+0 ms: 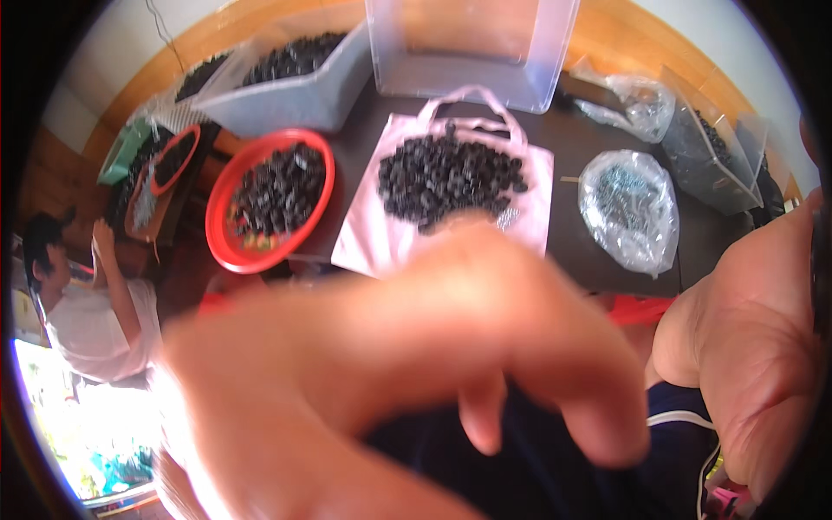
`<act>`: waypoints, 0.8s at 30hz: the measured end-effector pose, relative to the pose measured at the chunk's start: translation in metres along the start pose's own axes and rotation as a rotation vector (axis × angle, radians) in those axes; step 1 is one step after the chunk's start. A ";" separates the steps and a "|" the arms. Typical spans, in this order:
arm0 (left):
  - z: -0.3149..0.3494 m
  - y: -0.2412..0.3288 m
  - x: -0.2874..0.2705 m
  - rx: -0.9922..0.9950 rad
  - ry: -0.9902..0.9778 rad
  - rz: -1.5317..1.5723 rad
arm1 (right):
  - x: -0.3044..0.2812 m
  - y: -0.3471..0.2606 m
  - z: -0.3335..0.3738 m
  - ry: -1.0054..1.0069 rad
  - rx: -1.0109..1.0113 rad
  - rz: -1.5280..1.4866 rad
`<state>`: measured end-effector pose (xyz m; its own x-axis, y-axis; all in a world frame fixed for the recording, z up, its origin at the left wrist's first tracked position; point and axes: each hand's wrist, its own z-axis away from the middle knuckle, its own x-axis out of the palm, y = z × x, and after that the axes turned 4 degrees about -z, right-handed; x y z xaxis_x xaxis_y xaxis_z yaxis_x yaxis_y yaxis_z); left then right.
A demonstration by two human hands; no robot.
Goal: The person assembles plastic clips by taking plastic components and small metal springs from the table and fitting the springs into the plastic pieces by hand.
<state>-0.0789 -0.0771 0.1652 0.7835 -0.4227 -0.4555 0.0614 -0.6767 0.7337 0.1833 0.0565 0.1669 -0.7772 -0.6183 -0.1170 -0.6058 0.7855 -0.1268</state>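
Observation:
My left hand (373,321) is raised close to the camera, large and blurred. Its fingers curve with a gap below them, and nothing shows in its grasp. At the right rim my right hand (754,321) is also very near, its palm side showing and its fingers cut off by the picture's edge. Beyond the hands a heap of small black parts (446,178) lies on a pink cloth bag (368,230) with handles. To its left stands a red basin (326,178) of larger black pieces. A clear plastic bag of small metallic pieces (626,195) sits to the right.
Along the back of the dark table (568,221) are a grey bin (286,104) with black parts, an upright clear bin (472,52), and another clear bin (719,173) at right. A person in a white shirt (100,325) is at far left, beside another table.

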 end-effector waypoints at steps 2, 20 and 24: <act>-0.003 0.001 0.000 -0.005 -0.020 0.035 | -0.009 0.002 -0.007 0.054 -0.053 0.006; -0.011 -0.009 -0.003 -0.013 -0.052 0.136 | -0.082 0.012 -0.030 0.310 -0.231 0.149; -0.012 -0.009 -0.002 -0.022 -0.052 0.142 | -0.084 0.011 -0.029 0.319 -0.229 0.163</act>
<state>-0.0735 -0.0632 0.1652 0.7521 -0.5444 -0.3715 -0.0337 -0.5947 0.8032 0.2369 0.1172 0.2040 -0.8581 -0.4739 0.1976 -0.4644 0.8805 0.0949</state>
